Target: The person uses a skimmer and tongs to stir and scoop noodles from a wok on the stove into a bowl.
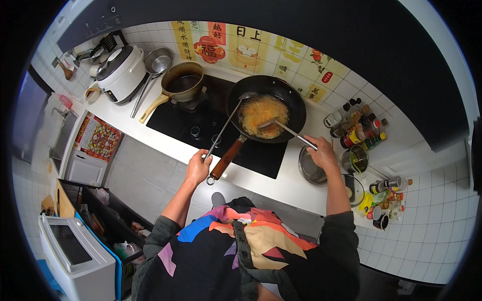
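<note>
My left hand grips the handle of a long metal utensil, perhaps a ladle, whose head lies at the upper left of the food inside a black wok. The metal handle of a spatula is closed in my right hand; its blade rests on the lower part of the food. Shredded orange-yellow food fills the middle of the wok, which stands on the right side of a black cooktop. Just right of my left hand, the wok's wooden handle points toward me, with no hand on it.
A saucepan stands on the left burner, its handle toward me. Further left are a metal ladle and a rice cooker. Right of the cooktop are a round metal pan, a small pot and several seasoning bottles.
</note>
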Tool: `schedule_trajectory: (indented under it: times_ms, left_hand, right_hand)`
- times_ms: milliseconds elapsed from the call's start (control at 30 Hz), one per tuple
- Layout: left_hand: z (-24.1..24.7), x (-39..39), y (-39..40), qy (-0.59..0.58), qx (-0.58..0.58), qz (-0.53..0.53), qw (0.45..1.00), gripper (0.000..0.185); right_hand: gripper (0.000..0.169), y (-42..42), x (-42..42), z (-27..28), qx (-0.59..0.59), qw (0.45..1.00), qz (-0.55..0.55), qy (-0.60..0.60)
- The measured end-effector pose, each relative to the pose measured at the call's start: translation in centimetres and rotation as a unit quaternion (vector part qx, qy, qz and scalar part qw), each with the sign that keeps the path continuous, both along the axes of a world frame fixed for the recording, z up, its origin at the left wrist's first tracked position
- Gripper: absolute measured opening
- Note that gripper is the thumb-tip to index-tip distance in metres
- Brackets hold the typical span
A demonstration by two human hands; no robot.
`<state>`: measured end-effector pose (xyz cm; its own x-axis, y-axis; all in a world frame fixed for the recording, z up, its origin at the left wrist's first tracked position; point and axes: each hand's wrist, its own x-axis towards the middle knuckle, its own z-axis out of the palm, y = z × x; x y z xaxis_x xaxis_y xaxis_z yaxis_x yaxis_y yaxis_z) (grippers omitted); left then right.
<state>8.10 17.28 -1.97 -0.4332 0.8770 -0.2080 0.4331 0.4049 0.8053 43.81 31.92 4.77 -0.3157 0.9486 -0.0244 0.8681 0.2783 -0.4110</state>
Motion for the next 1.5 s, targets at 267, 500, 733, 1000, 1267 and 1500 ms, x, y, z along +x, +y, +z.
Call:
schedule_trajectory:
  times_ms: [267, 500, 733, 1000, 1267, 1500]
  left_hand:
    - [0.1, 0.4, -0.2, 0.010, -0.002, -0.009, 1.000, 0.028]
    - [0.4, 0.1, -0.6, 0.013, -0.017, -0.004, 1.000, 0.028]
    - [-0.6, -0.2, -0.9, 0.007, -0.010, -0.006, 1.000, 0.028]
    - [0.4, 0.4, -0.7, 0.002, -0.041, -0.003, 0.999, 0.027]
    - [0.5, 0.9, -0.4, 0.006, -0.034, -0.003, 0.999, 0.026]
    - [0.0, 0.7, -0.2, 0.001, -0.028, 0.002, 1.000, 0.024]
  right_hand:
    - [0.040, -1.1, -3.0, -2.3, 0.047, 0.997, -0.035, 0.050]
    - [0.037, -1.5, -0.8, -0.8, 0.060, 0.995, -0.074, 0.040]
    - [0.038, -4.2, 0.8, 1.3, 0.024, 0.997, -0.064, 0.024]
    - [0.039, -3.4, -1.1, -2.3, -0.010, 0.985, -0.093, 0.146]
    - [0.040, -1.8, -4.1, -3.7, -0.003, 0.986, -0.090, 0.140]
    - [0.040, -1.0, -0.5, -2.8, 0.019, 0.977, -0.160, 0.142]
